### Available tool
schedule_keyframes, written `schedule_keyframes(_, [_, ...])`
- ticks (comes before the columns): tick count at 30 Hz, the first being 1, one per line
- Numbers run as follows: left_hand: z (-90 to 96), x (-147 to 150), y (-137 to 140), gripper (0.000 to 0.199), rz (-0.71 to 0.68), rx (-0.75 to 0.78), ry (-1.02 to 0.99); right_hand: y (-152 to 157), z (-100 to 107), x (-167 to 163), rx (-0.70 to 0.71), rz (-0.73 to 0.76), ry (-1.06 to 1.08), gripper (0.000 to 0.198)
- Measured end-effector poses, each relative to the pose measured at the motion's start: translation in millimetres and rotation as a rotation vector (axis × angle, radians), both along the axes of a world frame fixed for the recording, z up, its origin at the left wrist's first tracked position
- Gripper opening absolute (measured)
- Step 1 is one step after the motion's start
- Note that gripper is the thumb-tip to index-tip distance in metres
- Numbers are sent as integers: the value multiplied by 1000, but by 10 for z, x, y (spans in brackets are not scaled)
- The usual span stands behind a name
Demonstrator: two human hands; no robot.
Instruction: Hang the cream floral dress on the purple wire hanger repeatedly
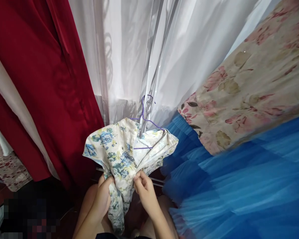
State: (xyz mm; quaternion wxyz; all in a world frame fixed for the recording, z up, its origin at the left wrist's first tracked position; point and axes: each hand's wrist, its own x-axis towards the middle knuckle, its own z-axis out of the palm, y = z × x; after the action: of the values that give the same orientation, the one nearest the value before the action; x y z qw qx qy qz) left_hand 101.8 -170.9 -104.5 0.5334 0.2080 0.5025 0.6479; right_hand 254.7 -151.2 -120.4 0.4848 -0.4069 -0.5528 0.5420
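A cream floral dress (123, 159) with blue and yellow flowers hangs on a purple wire hanger (143, 109) in the middle of the head view. Its front is parted on the right, showing the pale inside and the hanger's lower bar. My left hand (104, 191) is closed around the dress's left side, below the short sleeve; its fingertips are partly behind the cloth. With fingers pinched together, my right hand (143, 184) grips the front edge of the dress. The lower part of the dress drops between my knees.
White curtains (127, 59) hang behind the hanger. Long red cloth (64, 83) drapes on the left. To the right hang a beige floral garment (249, 89) and layered blue tulle (229, 179). A dark, blurred-out patch lies at lower left.
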Motion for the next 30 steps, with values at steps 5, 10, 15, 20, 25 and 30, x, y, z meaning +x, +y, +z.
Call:
schedule_keyframes(5, [-348,-104,102,35,507,350,459,-14,-89,128,-83,-47,-77,42])
schedule_keyframes(10, [-579,235,69,30,-157,395,688,-89,72,-38,-93,13,-59,42])
schedule_keyframes(15, [-454,379,172,15,-243,552,791,150,567,-98,-12,-135,61,36])
schedule_keyframes(20, [-366,244,278,20,-513,684,1062,814,1303,-29,167,-239,148,32])
schedule_keyframes(25, [-284,29,401,20,-645,695,1174,1070,1545,-177,259,-222,131,28])
schedule_keyframes(30, [432,-162,714,40,-253,770,1065,909,1420,-195,271,-205,44,26])
